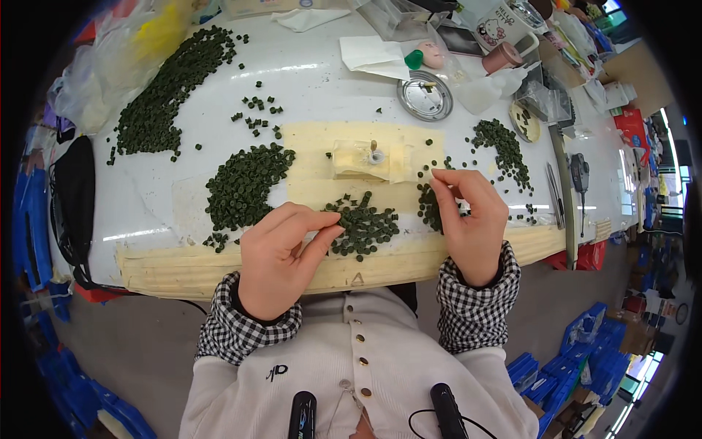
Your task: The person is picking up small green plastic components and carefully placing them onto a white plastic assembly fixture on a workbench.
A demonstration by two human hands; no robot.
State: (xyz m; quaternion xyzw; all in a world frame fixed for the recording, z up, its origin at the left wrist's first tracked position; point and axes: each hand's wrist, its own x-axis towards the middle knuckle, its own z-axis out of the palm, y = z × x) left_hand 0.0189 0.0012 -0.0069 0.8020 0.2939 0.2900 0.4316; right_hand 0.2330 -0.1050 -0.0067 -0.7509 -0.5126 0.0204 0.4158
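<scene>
My left hand reaches the left edge of a near pile of small dark green parts, thumb and forefinger pinched together. Whatever is between those fingertips is too small to make out. To the right, my right hand is also closed in a pinch, beside a smaller group of green parts partly hidden behind its thumb. What it pinches does not show clearly. Between the hands and farther off, a small block fixture, wrapped in cream tape with a little metal post, sits on a cream-taped patch.
Larger heaps of green parts lie at the left and far left, with another group at the right. A round metal lid, tissue and mug stand at the back. Tweezers lie at the right.
</scene>
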